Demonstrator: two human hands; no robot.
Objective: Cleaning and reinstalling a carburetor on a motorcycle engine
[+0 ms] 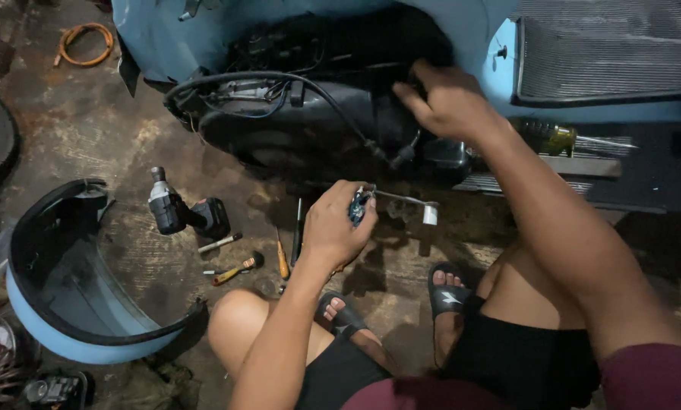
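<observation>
A: Scooter (462, 30) bay?
B: Open. Black cables and engine parts inside.
A: Hands?
B: Right hand (447, 99) reaches into the bay, fingers curled; grip hidden, can't tell. Left hand (336, 228) below the scooter, closed on a ratchet (401, 201).
A: Floor?
B: Left of the ratchet: one drill (184, 212), three screwdrivers (238, 267), one blue panel (74, 281).

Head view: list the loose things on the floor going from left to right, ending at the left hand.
Light-blue body panel → cordless drill → small silver-tipped tool → yellow-handled screwdriver → orange-handled screwdriver → left hand, gripping a ratchet wrench.
</observation>
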